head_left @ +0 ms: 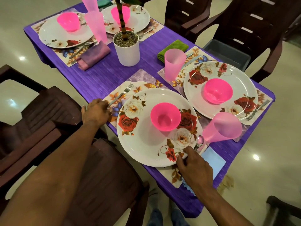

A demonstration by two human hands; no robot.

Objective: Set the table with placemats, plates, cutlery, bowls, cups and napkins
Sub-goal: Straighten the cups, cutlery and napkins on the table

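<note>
Left hand [96,111] holding the fork [121,94] handle and right hand [193,165] gripping the near plate [146,144] rim, apparently squaring this setting on its placemat [141,77], the pink bowl [165,116] centred and cup [223,128] beside, on the purple-clothed surface [101,75].

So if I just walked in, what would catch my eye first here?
Probably the hot pink bowls: the nearest bowl sits on a rose-patterned plate at the near edge of the purple tablecloth. Then the white plant pot at the table's middle. The left hand rests by a fork; the right hand touches the plate's rim.
</note>
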